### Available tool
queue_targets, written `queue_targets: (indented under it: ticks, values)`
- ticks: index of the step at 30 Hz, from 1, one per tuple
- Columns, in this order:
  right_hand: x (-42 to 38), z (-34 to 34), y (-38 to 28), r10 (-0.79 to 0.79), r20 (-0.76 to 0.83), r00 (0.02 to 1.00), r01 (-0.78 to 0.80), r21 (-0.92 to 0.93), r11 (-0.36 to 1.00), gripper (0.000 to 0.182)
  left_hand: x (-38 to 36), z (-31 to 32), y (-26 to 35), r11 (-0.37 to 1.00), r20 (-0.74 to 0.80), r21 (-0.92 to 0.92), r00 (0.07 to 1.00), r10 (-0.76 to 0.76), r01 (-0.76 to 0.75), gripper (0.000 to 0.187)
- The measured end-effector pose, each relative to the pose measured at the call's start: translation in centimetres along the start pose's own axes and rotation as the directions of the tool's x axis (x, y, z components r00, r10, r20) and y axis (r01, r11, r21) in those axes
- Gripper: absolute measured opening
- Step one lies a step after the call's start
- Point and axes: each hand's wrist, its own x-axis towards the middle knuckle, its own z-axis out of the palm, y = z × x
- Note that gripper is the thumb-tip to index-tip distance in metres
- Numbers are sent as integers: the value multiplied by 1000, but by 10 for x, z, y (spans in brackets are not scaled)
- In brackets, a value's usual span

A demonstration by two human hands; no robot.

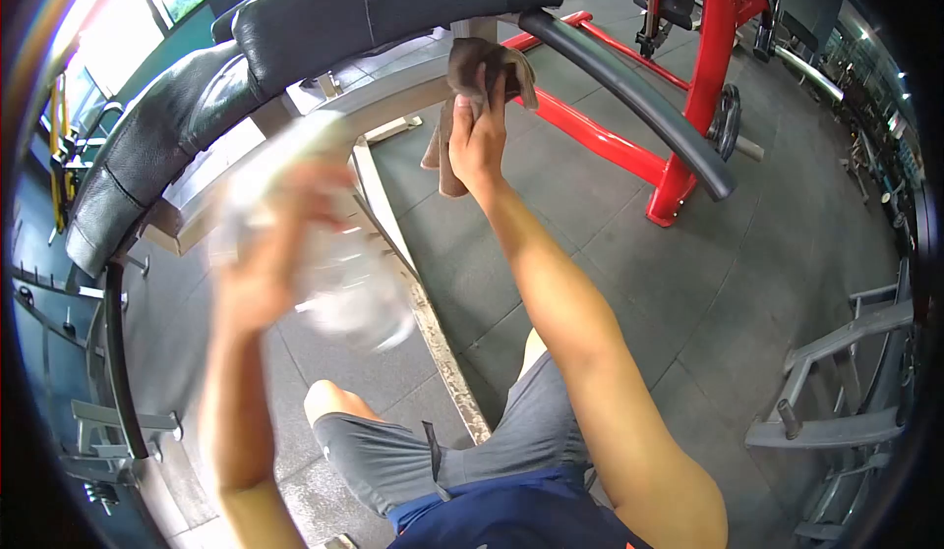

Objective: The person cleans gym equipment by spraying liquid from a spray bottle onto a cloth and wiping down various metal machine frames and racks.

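My left hand (270,264) is closed round the neck of a clear spray bottle (354,303). Motion smears both, so the bottle's head and the exact finger positions are hard to make out. With its fingers bent over a brown cloth (450,161), my right hand (477,141) presses it against the pale metal frame (393,102) of a bench. Part of the cloth hangs below the bar. Just above that frame run black padded cushions (315,8), and a black foam-covered bar (629,97) sticks out to the right of the cloth.
A red weight machine (693,107) with a plate (726,121) stands at the right. A worn metal beam (447,352) runs along the floor towards my legs. Grey gym equipment (836,382) is at the lower right, with dark rubber tiles (629,264) between.
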Motion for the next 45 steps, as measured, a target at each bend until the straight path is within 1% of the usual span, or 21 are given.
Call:
queue_targets:
  ticks: [2,3,5,7,10,13,17,19,20,21,22,23,28,29,32,35,36,37,39,42,45]
  values:
    - [-1,2,3,-44,-9,999,43,-34,998,55,11,56,-2,989,89,126,991,-95,83,24]
    - [-2,0,2,-47,-18,999,46,-52,998,54,24,80,-20,988,12,65,990,137,-138,19]
    - [-8,-3,4,188,15,982,-187,186,965,55,53,113,-65,878,-144,283,888,438,-387,14]
    - [-22,-12,11,21,-20,1000,-18,151,988,55,81,116,-63,910,-41,264,939,341,-319,18]
    - [-42,-19,24,396,-28,918,-357,374,856,53,96,122,-65,885,-42,345,937,347,-312,25]
    - [-50,-33,20,556,65,829,-517,471,715,52,102,122,-71,859,-33,425,943,330,-286,28]
    - [-48,-29,12,209,-135,969,-166,274,947,51,97,100,-68,856,163,514,986,-39,-52,31]
    - [-27,-28,-9,-53,-201,978,71,81,994,51,71,88,-44,861,45,385,938,342,-332,21]
    - [-10,-29,-22,-113,-146,983,109,-31,994,51,62,68,-45,906,6,370,976,219,-205,21]
    - [10,-29,-36,-162,-83,983,150,-140,979,50,55,45,-31,904,-17,372,972,235,-211,26]
    - [24,-25,-40,-198,-14,980,188,-246,951,50,54,17,9,905,148,353,969,197,-238,32]
    - [35,-14,-34,-215,-7,977,204,-289,935,52,54,-12,21,896,95,395,979,181,-204,39]
    - [56,25,31,-423,-98,901,365,-357,860,54,51,-183,35,808,-130,536,921,367,-246,44]
    - [51,15,24,-369,-79,926,326,-328,887,52,54,-210,28,836,-129,498,934,332,-228,47]
    - [3,7,39,101,-112,989,-82,160,984,52,73,-269,-4,978,-121,184,985,126,-102,41]
    - [1,-3,40,-141,-94,985,152,122,981,57,73,-268,-11,995,-99,36,991,96,-92,40]
    - [15,1,15,103,-168,980,-43,330,943,61,74,-268,-11,996,-98,14,991,94,-93,40]
    - [37,1,9,2,-172,985,39,239,970,67,76,-266,-14,996,-100,-7,991,88,-89,40]
    - [72,-11,-38,120,-85,989,-106,155,982,69,75,-259,-12,996,-114,-33,991,75,-79,40]
    - [56,32,9,-135,-292,947,138,-11,990,69,74,-254,-8,996,-134,-63,989,58,-67,39]
    - [21,10,28,-68,-285,956,110,132,985,61,73,-255,-5,995,-142,-95,990,26,-39,39]
